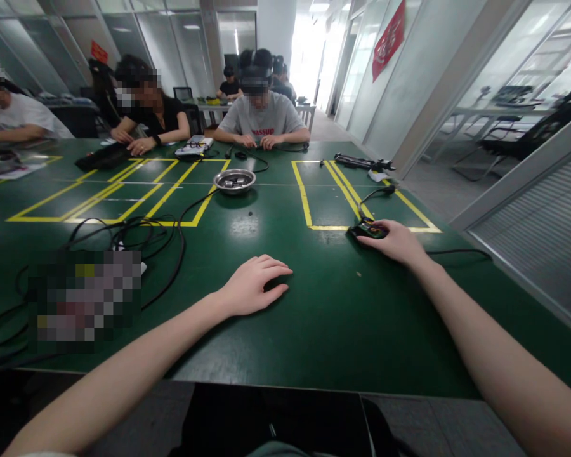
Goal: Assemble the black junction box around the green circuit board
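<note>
From my head view, my right hand (400,240) is curved round a dark device (367,232) at the front line of the right-hand yellow tape (305,203), thumb on the near side and fingers over the far side; I judge the grip is meant to steady it while its circuit board faces up, though I can't tell whether it is lifted at all. My left hand (254,287) rests palm down on the counter (314,336), loosely spread, thumb apart from the fingers, holding nothing. The metal dish (235,190) probably stands where it does to keep its small metal parts (233,182) from rolling off, while the tape seems to mark out places. As for room, green surface lies between my hands, so sideways movement looks easy, and the near edge passes beneath both forearms. On the left, loops of black cable (183,247) surround a blurred object (88,298) I can't make out, and could snag a sleeve. On the right, another cable (459,252) runs from behind my wrist towards the counter's slanting right edge; its source is hidden.
</note>
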{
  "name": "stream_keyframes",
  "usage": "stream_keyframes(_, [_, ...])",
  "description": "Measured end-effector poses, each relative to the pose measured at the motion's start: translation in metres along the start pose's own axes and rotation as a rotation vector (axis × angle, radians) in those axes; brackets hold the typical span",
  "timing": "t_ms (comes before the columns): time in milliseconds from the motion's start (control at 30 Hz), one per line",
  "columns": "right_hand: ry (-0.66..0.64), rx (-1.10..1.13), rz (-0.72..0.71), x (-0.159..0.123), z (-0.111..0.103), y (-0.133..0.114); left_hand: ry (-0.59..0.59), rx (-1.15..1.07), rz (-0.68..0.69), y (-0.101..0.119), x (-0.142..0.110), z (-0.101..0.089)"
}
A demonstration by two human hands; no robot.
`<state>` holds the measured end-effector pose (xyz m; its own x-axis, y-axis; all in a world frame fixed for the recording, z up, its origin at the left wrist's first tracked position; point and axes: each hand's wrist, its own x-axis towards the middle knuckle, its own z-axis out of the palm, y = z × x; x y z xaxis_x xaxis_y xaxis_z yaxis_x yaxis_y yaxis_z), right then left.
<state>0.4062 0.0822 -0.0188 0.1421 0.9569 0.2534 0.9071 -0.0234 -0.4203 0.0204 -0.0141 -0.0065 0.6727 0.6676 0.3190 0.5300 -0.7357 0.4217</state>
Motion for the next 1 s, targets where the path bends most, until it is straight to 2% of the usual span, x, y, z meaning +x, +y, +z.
stream_keyframes(67, [-0.125,0.056,-0.158,-0.014,0.008,-0.031,0.016,-0.003,-0.005,-0.001,0.000,0.001])
stream_keyframes(167, [-0.274,0.194,-0.499,-0.045,0.013,-0.077,0.077,0.015,-0.013,-0.002,0.000,-0.002])
stream_keyframes(200, [-0.359,0.240,-0.611,-0.056,0.014,-0.090,0.105,0.023,-0.011,-0.001,0.000,-0.003])
stream_keyframes(267, [-0.541,0.303,-0.795,-0.077,0.012,-0.110,0.132,0.036,0.008,-0.001,0.000,-0.007])
stream_keyframes(333, [-0.638,0.314,-0.883,-0.092,0.010,-0.122,0.072,0.038,0.053,-0.001,-0.001,-0.011])
stream_keyframes(400, [-0.653,0.296,-0.915,-0.100,0.008,-0.128,-0.032,0.021,0.095,-0.001,-0.002,-0.013])
stream_keyframes(467, [-0.624,0.267,-0.928,-0.101,0.007,-0.129,-0.061,-0.004,0.097,0.000,-0.003,-0.014])
stream_keyframes(633, [-0.490,0.205,-0.989,-0.097,0.011,-0.128,-0.020,-0.024,0.095,0.003,-0.005,-0.013])
stream_keyframes(767, [-0.403,0.164,-0.932,-0.095,0.016,-0.125,-0.042,-0.016,0.070,0.004,-0.005,-0.012])
stream_keyframes(1000, [-0.380,0.196,-0.909,-0.094,0.018,-0.121,-0.090,0.050,-0.067,-0.001,-0.002,-0.010])
